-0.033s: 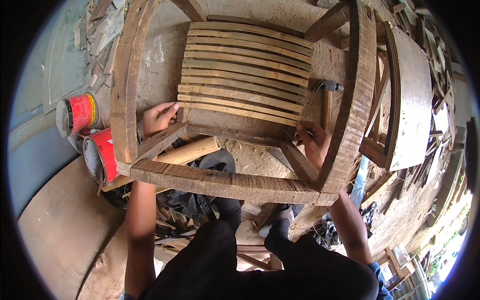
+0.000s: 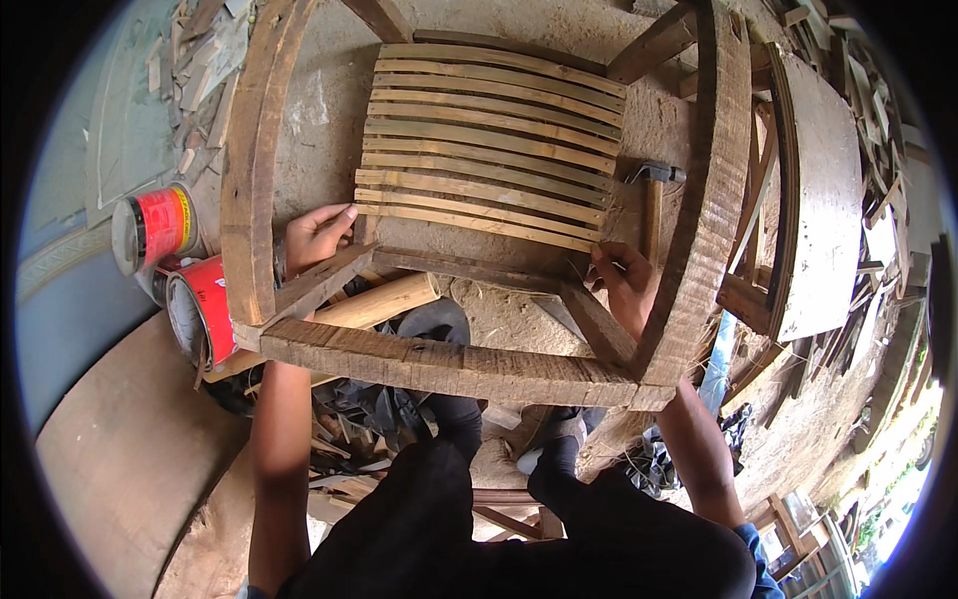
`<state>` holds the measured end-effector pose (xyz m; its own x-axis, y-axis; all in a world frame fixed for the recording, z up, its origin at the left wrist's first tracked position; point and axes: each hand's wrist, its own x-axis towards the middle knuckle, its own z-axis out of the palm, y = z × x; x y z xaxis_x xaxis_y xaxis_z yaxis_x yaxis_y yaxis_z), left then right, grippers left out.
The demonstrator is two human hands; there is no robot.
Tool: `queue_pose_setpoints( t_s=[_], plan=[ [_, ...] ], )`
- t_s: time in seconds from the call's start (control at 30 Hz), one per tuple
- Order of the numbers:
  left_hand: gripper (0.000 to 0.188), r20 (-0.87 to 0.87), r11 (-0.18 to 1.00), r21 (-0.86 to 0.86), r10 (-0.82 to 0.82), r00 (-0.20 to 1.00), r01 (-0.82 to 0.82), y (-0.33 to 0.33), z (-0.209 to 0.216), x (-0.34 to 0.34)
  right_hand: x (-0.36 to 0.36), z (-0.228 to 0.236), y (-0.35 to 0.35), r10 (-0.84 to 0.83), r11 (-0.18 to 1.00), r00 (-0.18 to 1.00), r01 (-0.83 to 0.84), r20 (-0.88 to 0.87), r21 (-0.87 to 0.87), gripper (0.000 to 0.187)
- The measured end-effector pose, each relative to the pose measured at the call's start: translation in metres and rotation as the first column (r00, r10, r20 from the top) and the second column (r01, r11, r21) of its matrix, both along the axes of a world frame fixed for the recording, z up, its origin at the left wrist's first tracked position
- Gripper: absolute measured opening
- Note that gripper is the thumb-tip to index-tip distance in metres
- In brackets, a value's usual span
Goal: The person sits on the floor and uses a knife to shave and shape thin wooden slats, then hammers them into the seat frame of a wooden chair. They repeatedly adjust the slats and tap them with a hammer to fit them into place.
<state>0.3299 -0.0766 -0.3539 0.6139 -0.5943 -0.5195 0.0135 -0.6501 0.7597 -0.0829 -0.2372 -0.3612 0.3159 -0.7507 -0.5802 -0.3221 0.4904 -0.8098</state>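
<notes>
A rough wooden frame (image 2: 449, 364) with legs stands before me, and my forearms reach through beneath its near rail. Inside it lies a row of thin wooden slats (image 2: 489, 130), set side by side with narrow gaps. My left hand (image 2: 317, 238) pinches the left end of the nearest slat (image 2: 469, 228) between thumb and finger. At that slat's right end, the fingers of my right hand (image 2: 624, 283) are closed on its tip. A hammer (image 2: 654, 190) with a dark head and wooden handle lies to the right of the slats.
Two red cans (image 2: 205, 304) stand at the left beside a light wooden pole (image 2: 384, 299). Right of the frame leans a pale board (image 2: 818, 200). Scrap wood (image 2: 878, 200) lies along the right edge, and black plastic (image 2: 374, 409) is near my feet.
</notes>
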Motion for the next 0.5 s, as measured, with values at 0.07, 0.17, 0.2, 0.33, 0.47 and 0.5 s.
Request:
queue_pose_setpoints(
  t_s=[0.07, 0.17, 0.2, 0.33, 0.47, 0.5],
  plan=[
    [0.028, -0.005, 1.0, 0.004, 0.017, 1.0, -0.017, 0.001, 0.0, 0.0, -0.001, 0.001, 0.0, 0.021, 0.999, 0.999, -0.022, -0.024, -0.024, 0.031],
    [0.029, -0.024, 1.0, 0.029, 0.01, 1.0, -0.009, -0.002, 0.0, 0.002, 0.001, 0.0, -0.002, 0.031, 0.997, 0.999, -0.033, -0.039, -0.073, 0.032],
    [0.028, -0.023, 0.999, 0.032, 0.019, 1.0, -0.018, -0.003, 0.0, 0.001, 0.001, 0.0, -0.003, 0.031, 0.997, 0.999, -0.032, -0.014, -0.07, 0.032],
    [0.026, 0.018, 1.0, -0.005, 0.017, 1.0, -0.017, -0.009, 0.0, 0.001, 0.002, -0.001, -0.009, 0.059, 0.995, 0.998, -0.062, -0.029, -0.081, 0.032],
    [0.027, 0.007, 1.0, 0.003, 0.018, 1.0, -0.018, -0.01, 0.004, -0.001, 0.001, -0.001, -0.01, 0.081, 0.994, 0.997, -0.082, -0.015, -0.074, 0.031],
    [0.027, 0.007, 1.0, 0.007, 0.016, 1.0, -0.016, -0.009, 0.005, -0.002, 0.001, -0.001, -0.009, 0.083, 0.994, 0.997, -0.083, -0.006, -0.074, 0.031]
  ],
)
